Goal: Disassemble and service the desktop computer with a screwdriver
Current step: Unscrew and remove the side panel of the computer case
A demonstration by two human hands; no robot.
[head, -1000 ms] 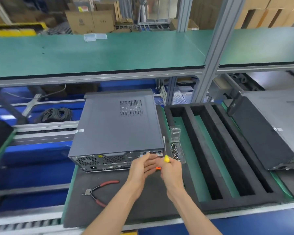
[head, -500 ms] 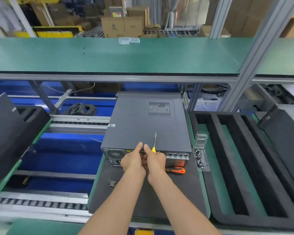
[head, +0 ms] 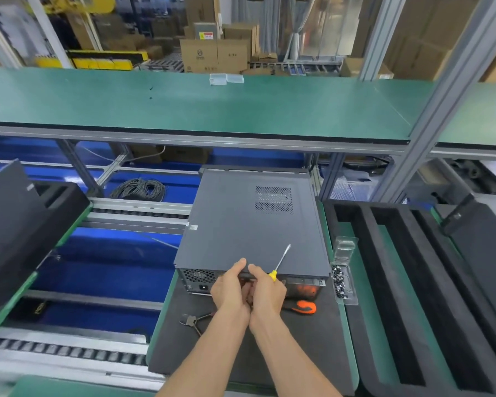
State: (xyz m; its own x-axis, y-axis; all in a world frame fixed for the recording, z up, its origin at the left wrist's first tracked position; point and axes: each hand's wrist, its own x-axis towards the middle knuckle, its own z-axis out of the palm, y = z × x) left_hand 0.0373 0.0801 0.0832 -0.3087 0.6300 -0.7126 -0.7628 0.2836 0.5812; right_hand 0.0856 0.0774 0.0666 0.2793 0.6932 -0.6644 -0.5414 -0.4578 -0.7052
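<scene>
While both my hands grip the dark grey metal computer case (head: 252, 224) at its near top edge, left hand (head: 230, 289) touching right hand (head: 267, 290), the right also holds a yellow-handled screwdriver (head: 279, 263).

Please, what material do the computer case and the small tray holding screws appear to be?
Computer case: probably sheet metal, matte dark grey paint; flat panel with a punched vent grid. Small tray: apparently clear thin plastic, glossy; screws show through it.

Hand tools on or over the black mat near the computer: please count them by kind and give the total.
Screwdrivers: 2, a yellow-handled screwdriver held in the right hand and an orange-handled screwdriver lying on the mat.
Pliers: 1, the pliers.
Total: 3.
</scene>
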